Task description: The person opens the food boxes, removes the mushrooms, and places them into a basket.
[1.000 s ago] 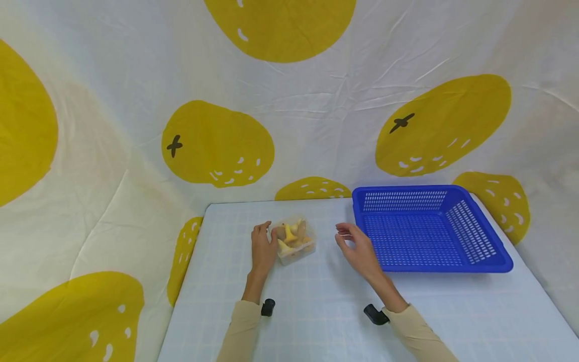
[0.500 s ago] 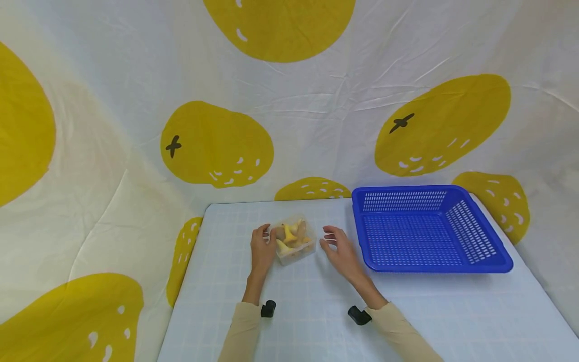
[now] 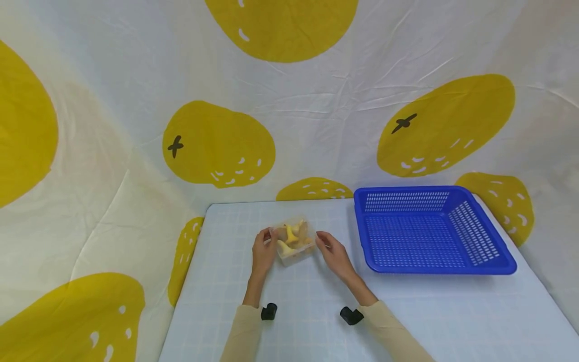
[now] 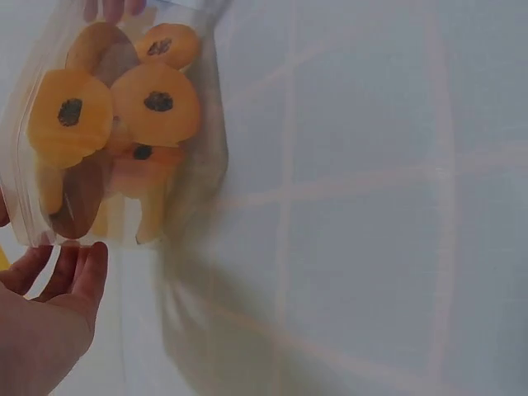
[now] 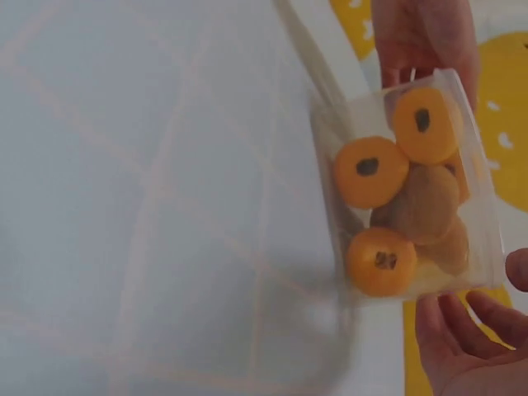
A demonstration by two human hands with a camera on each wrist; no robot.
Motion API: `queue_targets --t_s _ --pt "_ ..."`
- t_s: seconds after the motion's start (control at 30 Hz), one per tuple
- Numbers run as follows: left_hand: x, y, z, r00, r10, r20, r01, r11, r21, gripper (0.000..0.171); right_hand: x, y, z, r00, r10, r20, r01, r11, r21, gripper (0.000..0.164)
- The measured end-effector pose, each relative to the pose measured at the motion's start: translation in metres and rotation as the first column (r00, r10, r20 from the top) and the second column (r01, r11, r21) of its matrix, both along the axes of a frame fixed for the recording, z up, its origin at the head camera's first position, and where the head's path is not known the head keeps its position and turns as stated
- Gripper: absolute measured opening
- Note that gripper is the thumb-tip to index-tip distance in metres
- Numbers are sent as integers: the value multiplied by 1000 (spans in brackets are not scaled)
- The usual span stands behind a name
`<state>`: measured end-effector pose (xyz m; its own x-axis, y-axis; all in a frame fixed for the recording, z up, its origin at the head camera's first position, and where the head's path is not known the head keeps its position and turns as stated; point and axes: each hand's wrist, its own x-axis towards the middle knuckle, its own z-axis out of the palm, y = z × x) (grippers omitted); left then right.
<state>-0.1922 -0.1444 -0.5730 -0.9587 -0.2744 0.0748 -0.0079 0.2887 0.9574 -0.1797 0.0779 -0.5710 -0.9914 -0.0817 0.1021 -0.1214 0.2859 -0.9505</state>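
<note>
A clear plastic container (image 3: 293,257) stands on the table, open at the top. Inside lie rounded orange pieces (image 5: 371,172) with dark spots at their ends, mixed with brown ones (image 5: 429,202); from above some look yellow and flared. My left hand (image 3: 264,251) grips the container's left side, its fingertips against the outer wall in the left wrist view. On the opposite side, my right hand (image 3: 333,255) holds the container, fingers on the outer wall and thumb (image 5: 518,269) near the rim. What kind the pieces are, I cannot tell.
A blue perforated plastic basket (image 3: 371,261) stands at the table's right rear, just right of my right hand. The table (image 3: 312,317) has a pale checked cover. Behind it hangs a white cloth (image 3: 316,136) with large yellow fruit prints.
My right hand has moved left from beside the basket to the container's right side and taken hold there. My left hand has stayed at the left side. The container has hardly moved.
</note>
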Motion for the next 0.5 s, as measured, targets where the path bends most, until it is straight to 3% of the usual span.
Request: queue_targets --t_s 0.5 --pt "15 0 -7 993 -117 -6 117 990 83 47 17 8 -4 999 -33 32 34 999 -35 34"
